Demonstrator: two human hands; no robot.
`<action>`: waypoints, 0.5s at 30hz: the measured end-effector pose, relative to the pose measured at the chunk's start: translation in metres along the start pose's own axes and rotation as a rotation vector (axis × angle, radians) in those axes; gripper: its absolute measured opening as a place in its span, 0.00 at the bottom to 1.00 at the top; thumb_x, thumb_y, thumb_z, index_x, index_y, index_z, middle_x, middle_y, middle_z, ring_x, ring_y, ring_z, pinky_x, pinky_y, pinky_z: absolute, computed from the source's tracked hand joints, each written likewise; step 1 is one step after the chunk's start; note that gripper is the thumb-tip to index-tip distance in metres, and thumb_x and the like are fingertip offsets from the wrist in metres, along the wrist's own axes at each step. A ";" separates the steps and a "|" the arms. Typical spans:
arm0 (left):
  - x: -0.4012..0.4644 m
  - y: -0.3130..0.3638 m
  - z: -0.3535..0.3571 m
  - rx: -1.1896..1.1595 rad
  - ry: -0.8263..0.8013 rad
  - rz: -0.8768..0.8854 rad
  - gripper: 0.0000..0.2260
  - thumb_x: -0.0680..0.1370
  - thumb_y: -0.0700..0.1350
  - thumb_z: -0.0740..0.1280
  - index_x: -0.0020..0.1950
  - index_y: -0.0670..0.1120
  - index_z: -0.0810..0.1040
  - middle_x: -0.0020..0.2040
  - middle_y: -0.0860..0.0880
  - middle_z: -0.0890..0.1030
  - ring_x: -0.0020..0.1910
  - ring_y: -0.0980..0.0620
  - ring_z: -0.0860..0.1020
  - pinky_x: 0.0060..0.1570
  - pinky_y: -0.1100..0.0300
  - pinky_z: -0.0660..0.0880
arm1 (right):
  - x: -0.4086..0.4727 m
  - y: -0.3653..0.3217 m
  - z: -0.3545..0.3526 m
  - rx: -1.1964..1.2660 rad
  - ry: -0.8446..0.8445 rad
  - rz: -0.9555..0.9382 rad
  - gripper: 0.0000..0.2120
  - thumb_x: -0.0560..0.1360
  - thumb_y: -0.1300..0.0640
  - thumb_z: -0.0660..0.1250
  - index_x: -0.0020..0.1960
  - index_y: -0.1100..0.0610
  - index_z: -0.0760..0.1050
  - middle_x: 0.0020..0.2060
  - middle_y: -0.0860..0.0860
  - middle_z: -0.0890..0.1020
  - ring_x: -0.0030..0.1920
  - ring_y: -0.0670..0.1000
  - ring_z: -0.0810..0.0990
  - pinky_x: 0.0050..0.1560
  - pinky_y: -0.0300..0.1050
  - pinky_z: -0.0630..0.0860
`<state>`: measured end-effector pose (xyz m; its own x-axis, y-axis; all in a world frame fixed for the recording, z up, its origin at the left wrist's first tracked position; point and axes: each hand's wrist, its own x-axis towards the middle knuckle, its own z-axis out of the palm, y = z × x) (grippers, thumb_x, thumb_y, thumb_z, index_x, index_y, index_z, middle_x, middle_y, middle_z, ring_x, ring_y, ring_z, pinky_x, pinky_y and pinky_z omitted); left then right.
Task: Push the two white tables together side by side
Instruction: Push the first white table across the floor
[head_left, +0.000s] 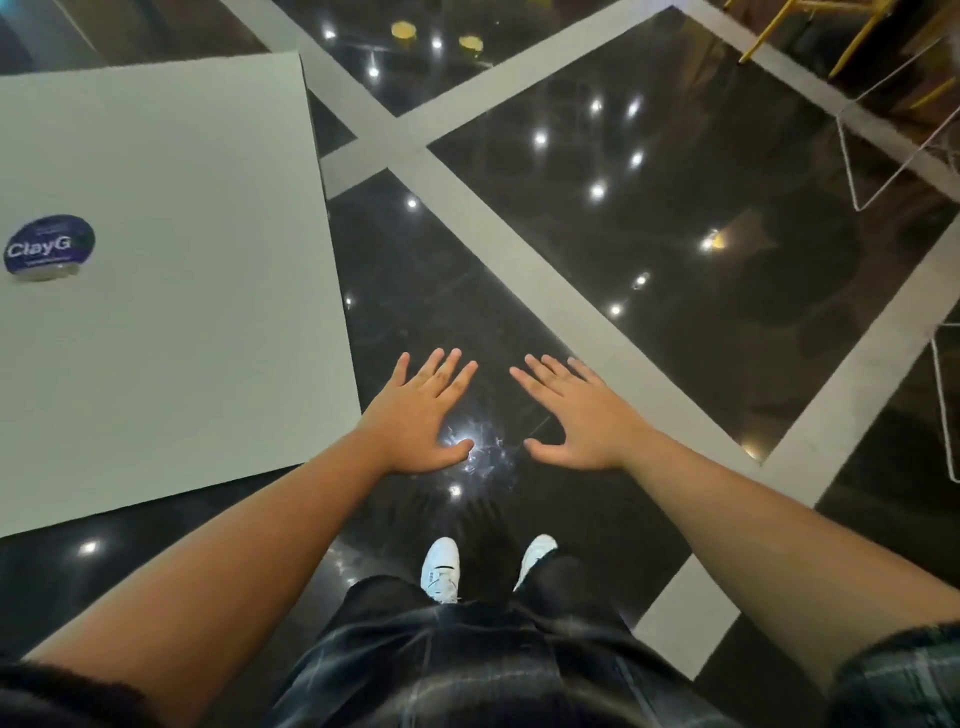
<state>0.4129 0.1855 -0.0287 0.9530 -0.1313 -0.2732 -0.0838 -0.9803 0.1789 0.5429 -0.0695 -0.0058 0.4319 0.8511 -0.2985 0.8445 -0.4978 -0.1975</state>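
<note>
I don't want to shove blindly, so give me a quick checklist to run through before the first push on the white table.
1. Both hands free: ok. Left hand and right hand are open, palms down, holding nothing.
2. Hands on the white table: not ok. Both hover over the dark floor, beside the table's right edge.
3. Tabletop clear of loose things: cannot tell. A round blue label sits near its left side; whether it is stuck down is unclear.
4. Second white table located: not ok. Only one is in view.
5. Floor to the right clear: not ok. White wire frames stand at the right edge.
</note>
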 end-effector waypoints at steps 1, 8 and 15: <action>0.005 -0.003 -0.001 -0.011 0.001 -0.025 0.44 0.78 0.73 0.52 0.85 0.52 0.39 0.85 0.47 0.41 0.84 0.45 0.42 0.81 0.36 0.42 | 0.010 0.007 -0.003 -0.011 -0.011 -0.031 0.44 0.77 0.32 0.58 0.85 0.48 0.43 0.84 0.53 0.49 0.83 0.52 0.47 0.82 0.54 0.43; 0.049 -0.013 -0.007 -0.083 0.029 -0.272 0.45 0.77 0.73 0.52 0.85 0.50 0.40 0.85 0.46 0.43 0.84 0.46 0.42 0.81 0.37 0.42 | 0.099 0.067 -0.033 -0.079 -0.056 -0.265 0.45 0.76 0.30 0.54 0.85 0.48 0.42 0.84 0.52 0.49 0.83 0.53 0.47 0.82 0.56 0.45; 0.088 -0.006 -0.013 -0.187 0.123 -0.501 0.46 0.77 0.73 0.53 0.86 0.49 0.43 0.85 0.46 0.45 0.84 0.46 0.44 0.80 0.37 0.43 | 0.172 0.117 -0.069 -0.127 -0.098 -0.481 0.44 0.77 0.31 0.55 0.85 0.51 0.44 0.84 0.52 0.50 0.83 0.53 0.47 0.82 0.56 0.45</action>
<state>0.5010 0.1819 -0.0414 0.8909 0.3745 -0.2571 0.4318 -0.8740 0.2230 0.7380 0.0304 -0.0160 -0.0420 0.9563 -0.2893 0.9751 -0.0239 -0.2206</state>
